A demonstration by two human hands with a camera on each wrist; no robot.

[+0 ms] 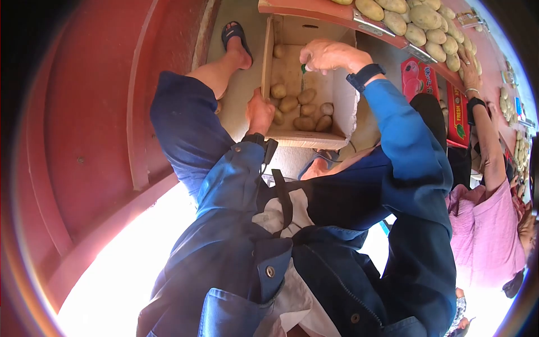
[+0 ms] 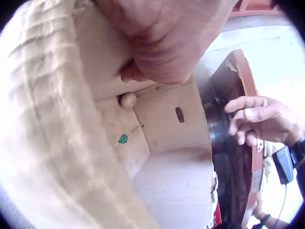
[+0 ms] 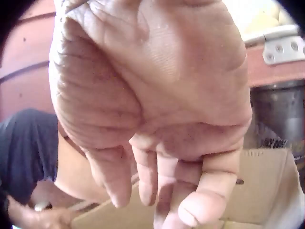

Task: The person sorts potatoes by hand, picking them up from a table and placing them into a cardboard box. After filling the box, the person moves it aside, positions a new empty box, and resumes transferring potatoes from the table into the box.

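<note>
An open cardboard box (image 1: 342, 104) stands on the floor between the person's legs. Several potatoes (image 1: 288, 104) lie in its near part, and one more potato (image 1: 278, 51) sits near the far left corner. The left hand (image 1: 260, 114) grips the box's left wall at the rim; in the left wrist view this hand (image 2: 167, 38) is bent over the cardboard edge. Above the box is the right hand (image 1: 331, 56), holding nothing. Its fingers hang loosely bent, palm in sight, in the right wrist view (image 3: 157, 95). A green mark (image 2: 123, 139) shows on the box floor.
A red-edged table (image 1: 320, 8) piled with potatoes (image 1: 425, 18) runs along the far right, with metal hinges (image 1: 373, 25) on its side. Red printed cartons (image 1: 458, 115) stand beneath it. Another person's hand (image 1: 469, 68) touches the pile. A red wall (image 1: 84, 112) rises on the left.
</note>
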